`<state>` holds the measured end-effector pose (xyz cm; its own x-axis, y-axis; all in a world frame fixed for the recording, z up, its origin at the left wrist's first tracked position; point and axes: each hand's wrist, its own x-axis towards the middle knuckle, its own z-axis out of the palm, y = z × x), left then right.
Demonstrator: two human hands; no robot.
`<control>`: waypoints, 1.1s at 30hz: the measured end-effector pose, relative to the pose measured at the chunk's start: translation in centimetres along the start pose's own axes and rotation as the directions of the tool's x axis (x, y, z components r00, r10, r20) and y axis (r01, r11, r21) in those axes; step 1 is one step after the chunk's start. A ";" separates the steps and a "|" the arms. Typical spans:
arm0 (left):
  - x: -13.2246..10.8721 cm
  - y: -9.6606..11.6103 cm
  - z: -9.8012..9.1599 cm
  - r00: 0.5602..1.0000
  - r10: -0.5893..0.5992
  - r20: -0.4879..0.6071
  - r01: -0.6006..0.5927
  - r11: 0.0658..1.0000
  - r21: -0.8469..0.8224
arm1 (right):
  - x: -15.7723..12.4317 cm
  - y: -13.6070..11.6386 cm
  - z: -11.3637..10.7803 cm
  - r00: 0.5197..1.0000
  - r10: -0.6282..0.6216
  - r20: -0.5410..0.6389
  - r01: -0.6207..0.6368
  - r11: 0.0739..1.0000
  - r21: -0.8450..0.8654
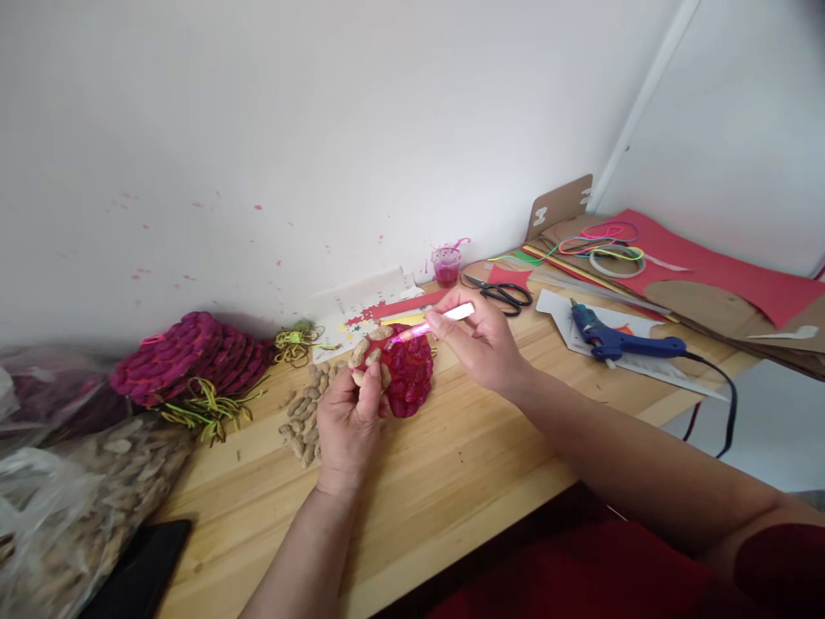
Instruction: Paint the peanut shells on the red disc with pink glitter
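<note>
My right hand is closed around a white-ended brush, whose pink tip touches a round piece covered in peanuts. Much of that piece is painted dark pink, while the peanuts on its left side are still tan. My left hand pinches the piece at its left edge. Loose peanuts lie on the table just left of my left hand. Behind the hands, by the wall, stands a clear cup of pink paint.
Stacked pink peanut discs and a plastic bag of peanuts sit at the left. Black scissors, a blue glue gun with its cord, and red card are at the right. A black flat object lies near front left.
</note>
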<state>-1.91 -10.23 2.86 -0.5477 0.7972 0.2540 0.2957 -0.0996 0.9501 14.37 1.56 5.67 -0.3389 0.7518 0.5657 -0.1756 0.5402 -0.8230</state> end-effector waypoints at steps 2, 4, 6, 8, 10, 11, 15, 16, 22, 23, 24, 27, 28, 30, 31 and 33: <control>-0.1 0.1 0.0 0.999 0.031 -0.008 -0.030 0.998 0.062 | 0.1 0.0 -0.1 1.000 0.013 -0.006 -0.014 0.999 -0.036; -0.1 0.1 0.0 0.999 0.049 -0.021 -0.047 0.995 0.092 | 0.2 -0.1 -0.2 1.000 0.006 -0.031 -0.009 0.995 -0.097; -0.1 0.1 0.0 0.997 0.069 -0.031 -0.065 0.991 0.119 | 0.3 -0.3 -0.3 0.999 -0.006 -0.050 0.000 0.994 -0.111; -0.1 0.0 -0.1 0.993 0.110 -0.039 -0.103 0.981 0.164 | 0.3 -0.4 -0.3 0.999 -0.001 -0.035 -0.001 0.998 -0.067; -0.1 -0.2 -0.2 0.984 0.170 -0.044 -0.157 0.963 0.220 | 0.2 -0.6 -0.1 1.000 -0.010 0.008 0.011 1.000 -0.029; -0.1 -0.2 -0.2 0.979 0.200 -0.040 -0.184 0.952 0.245 | 0.1 -0.7 -0.1 0.999 -0.036 0.023 0.037 0.999 -0.039; -0.2 -0.3 -0.2 0.959 0.282 -0.029 -0.261 0.918 0.299 | 0.1 -1.5 0.0 0.974 -0.225 0.011 0.224 0.959 -0.173; -0.2 -0.3 -0.2 0.954 0.299 -0.030 -0.277 0.911 0.305 | 0.1 -1.7 -0.1 0.964 -0.267 0.005 0.263 0.945 -0.196; -0.2 0.3 -0.2 0.899 0.437 -0.020 -0.406 0.850 0.336 | -0.1 -2.7 -0.1 0.940 -0.334 0.061 0.340 0.929 -0.147; -0.2 0.4 -0.2 0.886 0.463 -0.020 -0.428 0.835 0.345 | -0.1 -2.8 -0.1 0.937 -0.341 0.077 0.349 0.924 -0.157; -0.2 0.5 -0.2 0.878 0.478 -0.020 -0.441 0.824 0.355 | -0.1 -2.8 -0.1 0.934 -0.346 0.087 0.356 0.919 -0.172; -0.3 0.8 -0.1 0.881 0.472 -0.031 -0.429 0.825 0.367 | 0.1 -2.9 -0.5 0.940 -0.332 0.081 0.342 0.913 -0.225; -0.3 0.8 -0.1 0.888 0.459 -0.034 -0.417 0.833 0.365 | 0.2 -2.9 -0.7 0.941 -0.328 0.078 0.337 0.911 -0.238; -0.3 0.7 -0.1 0.899 0.436 -0.033 -0.397 0.846 0.357 | 0.4 -3.0 -0.9 0.934 -0.345 0.091 0.357 0.900 -0.250; -0.3 0.6 -0.2 0.904 0.427 -0.032 -0.389 0.851 0.353 | 0.4 -3.1 -0.9 0.926 -0.364 0.103 0.378 0.891 -0.250; -0.3 0.4 -0.3 0.912 0.408 -0.036 -0.372 0.862 0.343 | 0.5 -3.2 -0.9 0.902 -0.409 0.137 0.431 0.865 -0.258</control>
<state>-1.81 -10.71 3.23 -0.4075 0.6651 0.6258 0.7274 -0.1780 0.6628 15.57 0.51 8.62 -0.3611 0.4053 0.8399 -0.0599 0.8887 -0.4546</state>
